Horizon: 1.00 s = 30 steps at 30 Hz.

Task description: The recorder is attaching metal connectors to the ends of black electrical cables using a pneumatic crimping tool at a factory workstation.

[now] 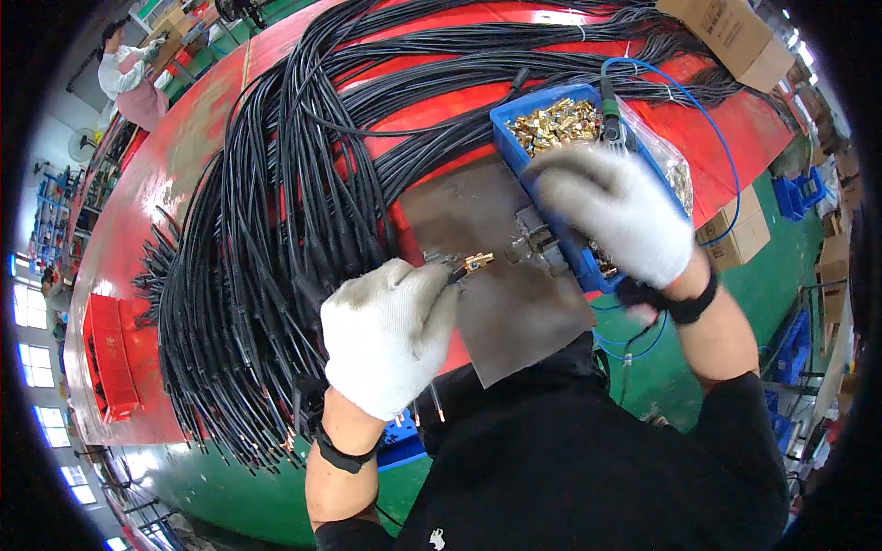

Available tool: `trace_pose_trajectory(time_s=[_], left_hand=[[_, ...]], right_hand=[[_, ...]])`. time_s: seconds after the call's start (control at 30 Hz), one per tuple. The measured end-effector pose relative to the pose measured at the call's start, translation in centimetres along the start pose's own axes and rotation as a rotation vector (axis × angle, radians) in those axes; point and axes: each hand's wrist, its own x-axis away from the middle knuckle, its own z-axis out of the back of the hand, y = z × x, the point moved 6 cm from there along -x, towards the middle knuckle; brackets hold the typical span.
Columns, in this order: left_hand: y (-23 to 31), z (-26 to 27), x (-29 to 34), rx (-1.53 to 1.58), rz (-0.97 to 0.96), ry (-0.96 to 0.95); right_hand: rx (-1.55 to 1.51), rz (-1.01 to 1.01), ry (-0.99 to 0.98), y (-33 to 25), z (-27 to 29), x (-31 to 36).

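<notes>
My left hand (390,332), in a white knit glove, pinches a black cable end with a brass connector (477,263) sticking out past the fingertips. That connector hangs over a dull brown sheet (537,335) on the bench. My right hand (629,213), gloved too, is smeared by motion over a blue bin (503,129); its fingers cannot be made out. Brass fittings (556,127) fill the far part of the bin. A black and green hand tool (610,115) with a blue hose lies at the bin. Beside the bin, a small metal fixture (540,241) sits on the sheet.
Bundles of black cables (266,174) cover much of the red tabletop (193,151), their ends hanging over its near edge. A red box (110,358) stands at left. A cardboard box (730,41) is at the far right. Another person (133,73) works at far left.
</notes>
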Motion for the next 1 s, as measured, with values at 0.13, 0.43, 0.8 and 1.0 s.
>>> trace_pose_trajectory(time_s=[0.13,0.43,0.8,1.0], left_hand=[[0.7,0.4,-0.6,0.04,0.005,-0.008],[2.2,1.7,0.5,-0.223,-0.145,0.101],[-2.8,2.9,0.2,-0.215,-0.021,0.051],[-8.2,1.3,1.5,-0.175,0.009,-0.018]], right_hand=[[-0.725,-0.228,-0.257,0.1,-8.4,2.0],[-1.115,-0.205,-0.288,1.9,-10.7,1.5],[-1.128,-0.175,-0.157,2.3,-8.4,1.2],[-1.075,-0.058,-0.184,1.4,-6.9,1.5]])
